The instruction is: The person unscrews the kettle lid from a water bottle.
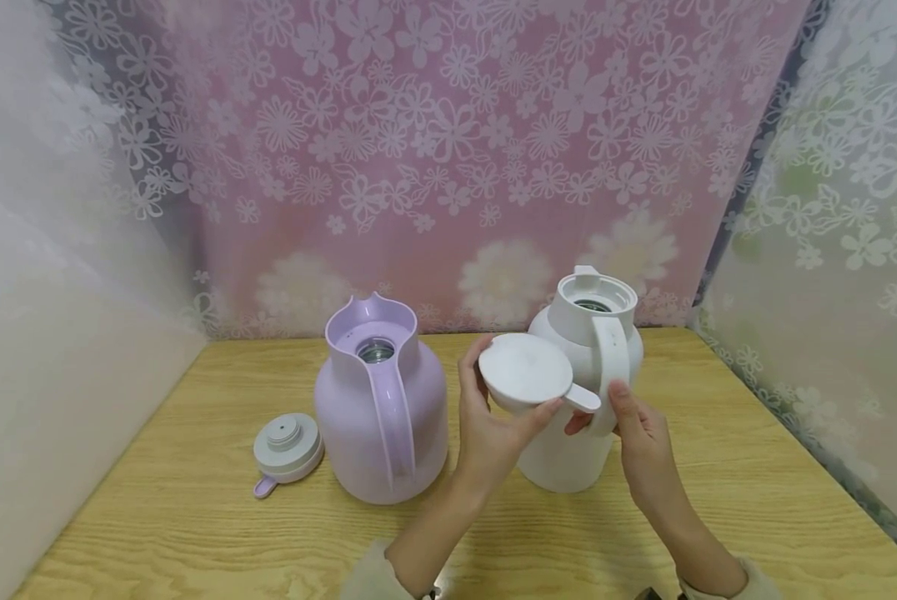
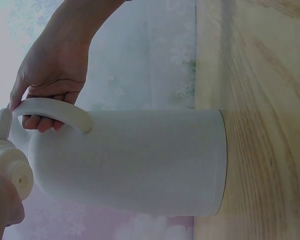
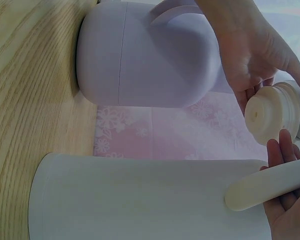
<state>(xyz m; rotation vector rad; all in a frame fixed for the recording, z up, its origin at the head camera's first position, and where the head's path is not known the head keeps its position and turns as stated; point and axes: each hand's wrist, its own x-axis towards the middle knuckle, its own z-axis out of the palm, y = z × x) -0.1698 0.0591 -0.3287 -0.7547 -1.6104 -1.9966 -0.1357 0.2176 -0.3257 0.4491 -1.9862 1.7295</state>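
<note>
My left hand holds a white lid by its rim, top face up and slightly tilted, with its tab pointing right. In the right wrist view the stepped underside of this lid shows, with a small hole in it. The right hand grips the handle of a white thermos jug, thumb on the handle and fingers passed through the loop. Upright on the table, the white jug has an uncovered mouth. The lid is in front of the jug's shoulder, below its mouth.
A lilac thermos jug stands upright to the left, its mouth uncovered. Beside it a grey and white lid with a lilac tab lies upside down on the wooden table. Floral curtains hang behind and at the sides.
</note>
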